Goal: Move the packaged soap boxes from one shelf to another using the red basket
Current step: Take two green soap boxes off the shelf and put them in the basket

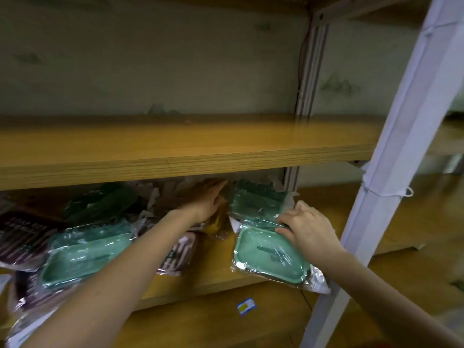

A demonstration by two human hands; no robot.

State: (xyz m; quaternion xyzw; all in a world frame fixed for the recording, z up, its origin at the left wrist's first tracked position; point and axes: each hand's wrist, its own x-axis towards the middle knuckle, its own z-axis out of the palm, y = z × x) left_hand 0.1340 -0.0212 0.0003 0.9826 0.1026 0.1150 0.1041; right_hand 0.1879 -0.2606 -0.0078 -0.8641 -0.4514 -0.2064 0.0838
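Observation:
Several plastic-wrapped soap boxes lie on the lower wooden shelf (213,262). A green one (266,254) sits at the shelf's right end, hanging over the front edge, and my right hand (305,227) rests on its far part with fingers curled over the wrap. Another green box (253,197) lies behind it. My left hand (206,199) reaches deep under the upper shelf, fingers straight, touching a brownish wrapped box (216,222). A green box (85,257) and dark purple ones (22,237) lie at the left. The red basket is out of sight.
The upper wooden shelf (175,146) runs across the middle, bare. A white metal upright (391,172) stands at the right, another post (308,79) at the back. A small blue and yellow label (246,306) lies on the wooden floor below.

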